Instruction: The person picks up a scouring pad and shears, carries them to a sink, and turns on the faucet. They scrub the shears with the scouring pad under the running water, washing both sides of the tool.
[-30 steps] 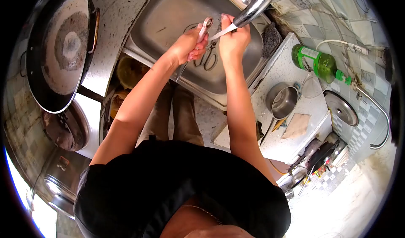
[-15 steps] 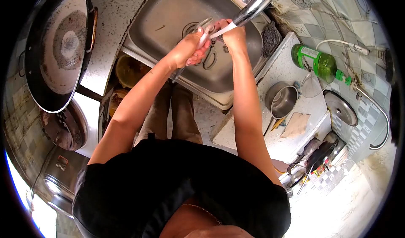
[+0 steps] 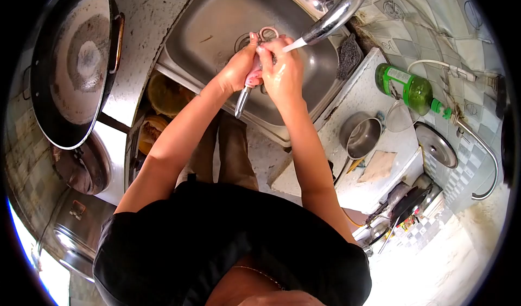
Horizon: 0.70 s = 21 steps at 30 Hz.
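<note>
Tap [image 3: 337, 17] juts in over sink [image 3: 217, 13] from far right corner, water stream [image 3: 293, 45] hitting right hand [image 3: 283, 70]! Scourer [image 3: 348, 56] in sink's right corner; green bottle [image 3: 410, 89] along bench's wall edge, saucepan [image 3: 362, 136] in from it. Sink holds dark loop [image 3: 236, 43], partly hidden. Left hand's [image 3: 241, 70] grip closed around metal utensil [image 3: 243, 101], end poking over sink's near edge. Right hand nearer left than half-second ago; its grip, can't tell whether closed.

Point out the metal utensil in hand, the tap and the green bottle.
Metal utensil [image 3: 242, 102]: head view, on its exposed lower end.
Tap [image 3: 336, 17]: head view, on its curved spout.
Green bottle [image 3: 414, 90]: head view, on its body.
</note>
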Each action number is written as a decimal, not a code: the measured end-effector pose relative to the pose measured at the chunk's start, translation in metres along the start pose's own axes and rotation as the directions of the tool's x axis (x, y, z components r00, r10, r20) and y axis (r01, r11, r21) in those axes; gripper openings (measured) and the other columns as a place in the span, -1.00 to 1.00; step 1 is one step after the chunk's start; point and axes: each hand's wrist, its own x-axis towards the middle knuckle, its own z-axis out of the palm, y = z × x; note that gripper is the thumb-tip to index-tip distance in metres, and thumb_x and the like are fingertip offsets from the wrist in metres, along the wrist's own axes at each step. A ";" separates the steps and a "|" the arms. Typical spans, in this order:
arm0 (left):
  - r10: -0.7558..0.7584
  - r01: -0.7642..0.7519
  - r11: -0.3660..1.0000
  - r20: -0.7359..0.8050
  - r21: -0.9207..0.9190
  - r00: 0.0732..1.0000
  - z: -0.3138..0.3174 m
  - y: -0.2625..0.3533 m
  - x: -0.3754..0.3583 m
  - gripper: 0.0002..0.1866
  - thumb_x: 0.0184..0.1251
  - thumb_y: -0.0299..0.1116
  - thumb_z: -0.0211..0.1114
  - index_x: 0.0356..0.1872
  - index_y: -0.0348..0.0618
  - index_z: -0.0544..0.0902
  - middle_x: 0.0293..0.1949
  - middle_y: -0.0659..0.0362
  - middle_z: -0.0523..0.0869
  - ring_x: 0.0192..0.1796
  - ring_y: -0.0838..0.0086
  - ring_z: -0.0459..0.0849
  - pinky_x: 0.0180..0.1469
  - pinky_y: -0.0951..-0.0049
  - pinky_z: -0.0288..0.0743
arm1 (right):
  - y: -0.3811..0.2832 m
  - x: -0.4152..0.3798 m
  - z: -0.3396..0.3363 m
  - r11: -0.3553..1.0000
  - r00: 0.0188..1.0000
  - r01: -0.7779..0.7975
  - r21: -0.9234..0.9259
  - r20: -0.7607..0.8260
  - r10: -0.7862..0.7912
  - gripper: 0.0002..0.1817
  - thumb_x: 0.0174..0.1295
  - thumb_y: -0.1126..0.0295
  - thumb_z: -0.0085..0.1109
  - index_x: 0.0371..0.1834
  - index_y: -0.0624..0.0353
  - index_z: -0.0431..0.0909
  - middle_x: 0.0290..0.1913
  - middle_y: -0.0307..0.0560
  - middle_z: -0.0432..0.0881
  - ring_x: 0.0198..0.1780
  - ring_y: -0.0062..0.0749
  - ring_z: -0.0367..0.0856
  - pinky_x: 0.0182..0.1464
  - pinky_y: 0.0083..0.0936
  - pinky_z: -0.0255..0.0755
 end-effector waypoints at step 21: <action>-0.044 0.048 0.968 -0.020 0.247 0.999 0.019 -0.025 -0.014 -0.09 0.06 0.67 -0.47 -0.33 -0.03 0.42 -0.70 0.36 0.21 -0.75 0.70 0.08 -0.75 0.65 -0.04 | 0.025 0.025 0.006 0.975 0.997 0.071 -0.210 -0.009 -0.075 -0.95 0.21 0.45 0.18 -0.33 0.18 0.56 -0.25 0.09 0.59 -0.28 0.11 0.61 -0.11 -0.20 0.52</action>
